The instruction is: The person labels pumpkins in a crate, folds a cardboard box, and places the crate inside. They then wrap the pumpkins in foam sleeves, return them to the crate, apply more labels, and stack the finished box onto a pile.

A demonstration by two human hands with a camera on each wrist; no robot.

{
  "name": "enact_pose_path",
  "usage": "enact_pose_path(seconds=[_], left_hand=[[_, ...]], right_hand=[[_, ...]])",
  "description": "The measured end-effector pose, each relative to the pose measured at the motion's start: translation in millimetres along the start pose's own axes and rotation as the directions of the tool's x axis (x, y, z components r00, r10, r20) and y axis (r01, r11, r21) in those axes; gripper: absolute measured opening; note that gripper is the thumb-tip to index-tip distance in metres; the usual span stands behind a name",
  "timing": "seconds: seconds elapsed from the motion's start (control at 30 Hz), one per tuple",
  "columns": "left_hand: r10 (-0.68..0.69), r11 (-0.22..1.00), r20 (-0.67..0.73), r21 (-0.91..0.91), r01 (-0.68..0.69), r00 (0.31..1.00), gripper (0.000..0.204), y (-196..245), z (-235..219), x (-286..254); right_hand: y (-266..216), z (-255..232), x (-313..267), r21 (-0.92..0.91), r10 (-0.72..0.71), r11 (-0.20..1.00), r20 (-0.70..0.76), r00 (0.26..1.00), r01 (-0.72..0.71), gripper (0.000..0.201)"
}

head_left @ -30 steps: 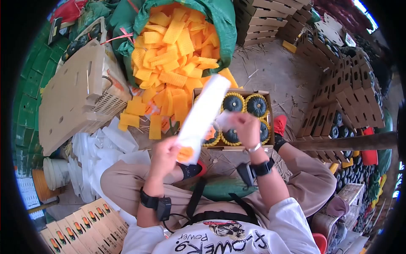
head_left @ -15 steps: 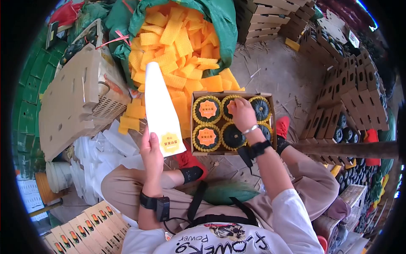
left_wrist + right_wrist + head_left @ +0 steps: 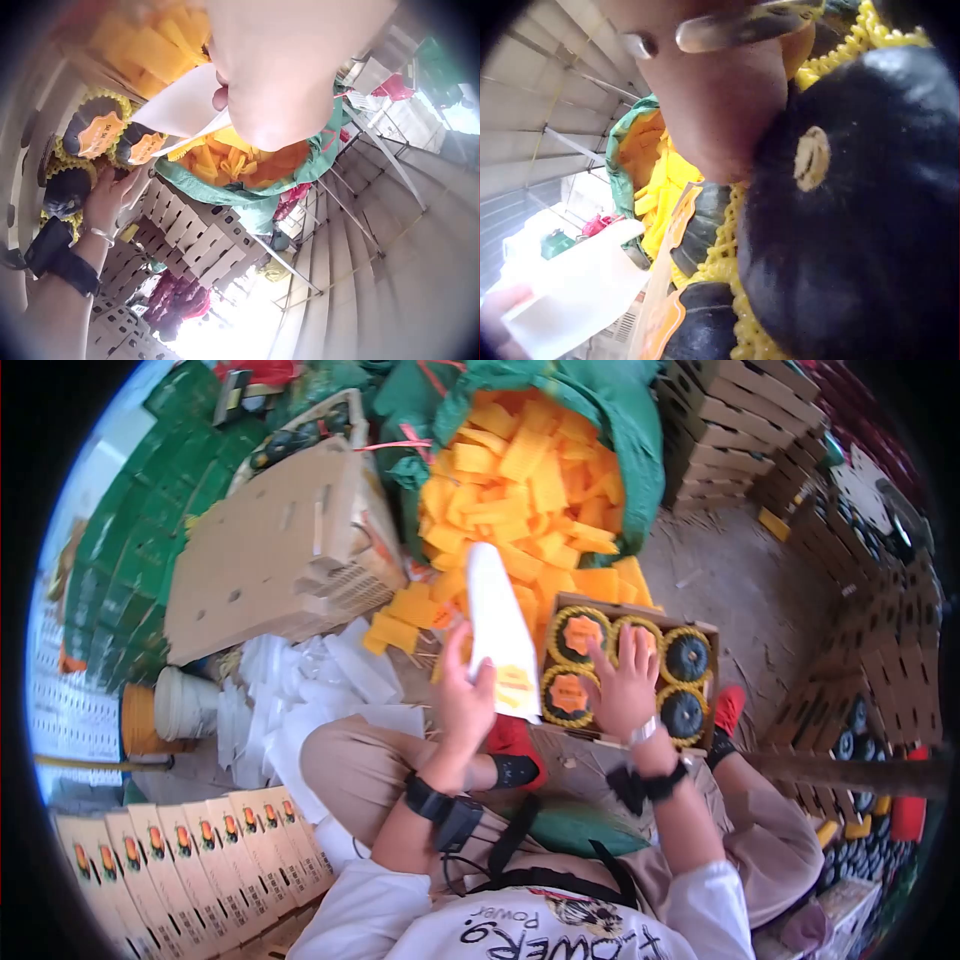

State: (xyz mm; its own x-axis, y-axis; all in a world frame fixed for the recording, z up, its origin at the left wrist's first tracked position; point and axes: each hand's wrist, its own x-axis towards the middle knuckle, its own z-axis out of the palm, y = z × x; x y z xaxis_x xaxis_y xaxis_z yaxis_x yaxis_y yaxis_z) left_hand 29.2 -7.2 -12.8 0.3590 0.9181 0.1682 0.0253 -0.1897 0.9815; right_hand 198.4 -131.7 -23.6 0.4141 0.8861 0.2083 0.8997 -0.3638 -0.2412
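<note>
My left hand (image 3: pixel 467 685) pinches a white strip of stickers (image 3: pixel 497 615) between thumb and fingers; an orange label (image 3: pixel 514 685) shows at its near end. Beside it stands a cardboard box (image 3: pixel 592 737) of dark green pumpkins, each in a yellow foam net. Orange labels sit on the far-left pumpkin (image 3: pixel 590 650) and the near-left pumpkin (image 3: pixel 557 713). My right hand (image 3: pixel 627 690), fingers spread and straight, lies over the middle pumpkins and hides most of them. Part of an orange label (image 3: pixel 147 148) shows on the far-middle one. The right-hand pumpkins (image 3: pixel 687 657) show bare tops.
Behind the box, a green sack (image 3: pixel 640 480) spills yellow foam nets (image 3: pixel 540 490). White sheets (image 3: pixel 290 680) lie left of my leg. Flat printed cartons (image 3: pixel 210 860) line the near left. Cardboard boxes are stacked at the back (image 3: pixel 740 430) and right (image 3: pixel 850 650).
My right hand has gone from the strip to the far-middle pumpkin, then spread over the middle ones nearer me. The strip has swung upright in my left hand. The head view has turned left.
</note>
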Motion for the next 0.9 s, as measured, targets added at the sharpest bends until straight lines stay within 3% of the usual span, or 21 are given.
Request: enact_pose_path(seconds=[0.03,0.07,0.1,0.13,0.17,0.2,0.23,0.27,0.37,0.47,0.57,0.77,0.9], left_hand=[[0.115,0.973,0.025,0.198,-0.118,0.993,0.051,11,3,-4],[0.033,0.998,0.036,0.06,-0.035,0.999,0.054,10,8,-9],[-0.08,0.995,0.092,-0.048,0.084,0.993,0.055,-12,11,-15],[-0.008,0.997,0.112,0.073,0.0,0.994,0.058,-2,14,-20],[-0.12,0.975,0.216,0.211,0.074,0.969,0.058,23,13,-21],[0.033,0.999,0.228,-0.003,-0.033,0.973,0.059,0,17,-24],[-0.192,0.98,0.364,0.116,0.16,0.911,0.06,24,3,-20],[-0.174,0.971,0.46,-0.067,0.23,0.871,0.061,23,0,-19],[-0.034,0.971,0.564,-0.175,0.16,0.825,0.062,29,-4,-25],[-0.096,0.992,0.593,0.119,0.031,0.8,0.063,35,-7,-25],[-0.112,0.973,0.631,0.228,-0.045,0.768,0.064,48,-10,-22],[-0.11,0.986,0.696,0.165,-0.009,0.71,0.063,33,-8,-22],[-0.052,0.99,0.688,0.131,-0.054,0.724,0.063,23,-7,-24]], right_hand=[[-25,-20,-9,0.21,-0.092,0.972,-0.047,0.995,0.1,0.054],[-45,-26,-18,0.424,-0.154,0.891,-0.051,0.987,0.161,0.054],[-60,-32,-22,0.491,-0.256,0.829,-0.095,0.962,0.269,0.047],[-76,-35,-24,0.598,-0.132,0.791,-0.046,0.99,0.133,0.042],[-81,-33,-26,0.658,-0.082,0.751,0.001,0.997,0.061,0.036],[-81,-29,-27,0.638,-0.083,0.77,0.074,0.994,0.017,0.033],[-85,-29,-28,0.578,-0.014,0.816,0.051,0.999,-0.018,0.02],[-78,-18,-30,0.592,-0.056,0.805,0.008,0.998,0.04,0.017],[-67,-15,-31,0.595,-0.092,0.799,-0.021,0.996,0.086,0.013],[-67,-21,-32,0.594,-0.106,0.799,-0.017,0.994,0.095,0.012],[-64,-15,-33,0.625,-0.1,0.777,0.01,0.995,0.072,0.012],[-64,-23,-36,0.708,-0.082,0.704,0.158,0.984,-0.055,0.013],[-58,-21,-36,0.752,-0.039,0.646,0.204,0.978,-0.131,0.013]])
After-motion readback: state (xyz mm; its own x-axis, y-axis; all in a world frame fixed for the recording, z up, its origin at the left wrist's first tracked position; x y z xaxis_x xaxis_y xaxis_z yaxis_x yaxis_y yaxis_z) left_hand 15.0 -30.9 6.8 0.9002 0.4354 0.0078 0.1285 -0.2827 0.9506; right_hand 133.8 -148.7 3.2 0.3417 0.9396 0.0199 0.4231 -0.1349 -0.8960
